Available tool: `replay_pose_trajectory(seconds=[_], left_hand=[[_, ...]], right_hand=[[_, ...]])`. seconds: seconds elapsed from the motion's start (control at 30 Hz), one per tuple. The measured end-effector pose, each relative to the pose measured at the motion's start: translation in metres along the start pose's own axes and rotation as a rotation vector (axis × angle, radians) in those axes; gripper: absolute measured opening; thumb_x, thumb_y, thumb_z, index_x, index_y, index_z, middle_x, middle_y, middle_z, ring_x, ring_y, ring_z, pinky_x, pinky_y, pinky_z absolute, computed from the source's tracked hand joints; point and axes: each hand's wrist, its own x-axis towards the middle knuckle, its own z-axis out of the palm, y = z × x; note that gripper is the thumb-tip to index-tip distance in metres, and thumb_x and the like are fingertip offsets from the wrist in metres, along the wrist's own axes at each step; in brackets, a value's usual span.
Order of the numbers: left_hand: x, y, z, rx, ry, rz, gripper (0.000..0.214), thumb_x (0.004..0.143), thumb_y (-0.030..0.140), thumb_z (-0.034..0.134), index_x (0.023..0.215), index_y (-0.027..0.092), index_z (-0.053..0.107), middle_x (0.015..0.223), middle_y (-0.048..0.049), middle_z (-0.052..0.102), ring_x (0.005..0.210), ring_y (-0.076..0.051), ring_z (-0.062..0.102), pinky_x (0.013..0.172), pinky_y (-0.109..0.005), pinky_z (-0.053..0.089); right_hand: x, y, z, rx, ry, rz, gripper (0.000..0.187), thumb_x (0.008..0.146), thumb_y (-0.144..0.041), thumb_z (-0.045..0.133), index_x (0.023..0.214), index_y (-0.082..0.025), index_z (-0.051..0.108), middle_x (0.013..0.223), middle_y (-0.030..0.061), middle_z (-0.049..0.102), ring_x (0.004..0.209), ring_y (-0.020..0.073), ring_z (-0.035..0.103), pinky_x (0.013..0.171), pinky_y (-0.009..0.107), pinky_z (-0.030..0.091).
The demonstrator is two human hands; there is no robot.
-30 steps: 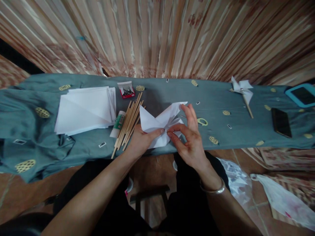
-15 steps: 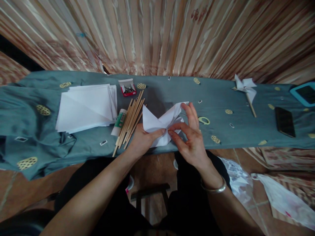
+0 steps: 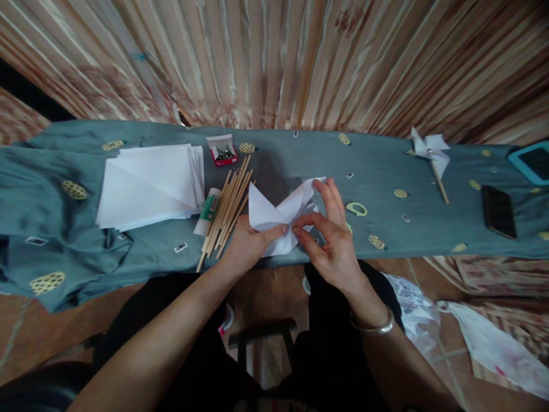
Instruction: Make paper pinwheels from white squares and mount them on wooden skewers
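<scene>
A white paper pinwheel (image 3: pixel 262 213) with folded blades is up in front of me at the table's near edge. My left hand (image 3: pixel 249 243) is closed on its left side, the thumb pressed near the centre. At that same centre, thumb and forefinger of my right hand (image 3: pixel 332 243) pinch together on something too small to make out. The other right fingers rest by the upper right blade. Left of the pinwheel lie several thin wooden sticks (image 3: pixel 229 212) and a green and white glue stick (image 3: pixel 209 212). Behind them, a small red and white box (image 3: pixel 223 153) stands open with metal tacks inside.
A stack of white paper (image 3: pixel 148 186) lies at the left. Scissors with a pale green handle (image 3: pixel 357 209) are partly hidden behind my right hand. Farther right are a pinwheel on a stick (image 3: pixel 430 153), a dark phone (image 3: pixel 498 212) and a blue-framed device (image 3: pixel 534 163).
</scene>
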Motion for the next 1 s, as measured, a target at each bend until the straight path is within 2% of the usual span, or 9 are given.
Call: replay_pose_trajectory(seconds=[0.47, 0.73, 1.0], left_hand=[[-0.0005, -0.0009, -0.0016, 0.061, 0.006, 0.005, 0.022, 0.057, 0.025, 0.078, 0.072, 0.015, 0.067, 0.067, -0.0009, 0.071, 0.066, -0.019, 0.067, 0.06, -0.027, 0.054], [-0.002, -0.0003, -0.0034, 0.056, -0.044, -0.002, 0.023, 0.056, 0.027, 0.08, 0.074, 0.016, 0.069, 0.072, -0.0036, 0.073, 0.074, -0.023, 0.07, 0.064, -0.03, 0.057], [-0.0017, -0.0037, -0.0042, 0.039, -0.032, -0.006, 0.027, 0.057, 0.029, 0.083, 0.076, 0.016, 0.071, 0.073, -0.0051, 0.075, 0.08, -0.026, 0.072, 0.067, -0.033, 0.06]], right_hand=[[-0.0011, 0.0, 0.0009, 0.025, -0.024, 0.021, 0.009, 0.092, -0.026, 0.056, 0.088, -0.023, 0.064, 0.161, -0.0008, 0.03, 0.152, 0.0317, 0.017, 0.12, 0.061, 0.022], [-0.0016, 0.0021, 0.0023, 0.048, -0.04, 0.056, 0.007, 0.09, -0.025, 0.057, 0.088, -0.023, 0.063, 0.16, 0.0022, 0.033, 0.152, 0.0306, 0.019, 0.118, 0.061, 0.025], [-0.0025, 0.001, 0.0057, 0.056, -0.03, 0.063, 0.008, 0.09, -0.025, 0.057, 0.087, -0.023, 0.063, 0.16, 0.0028, 0.034, 0.152, 0.0305, 0.018, 0.119, 0.062, 0.018]])
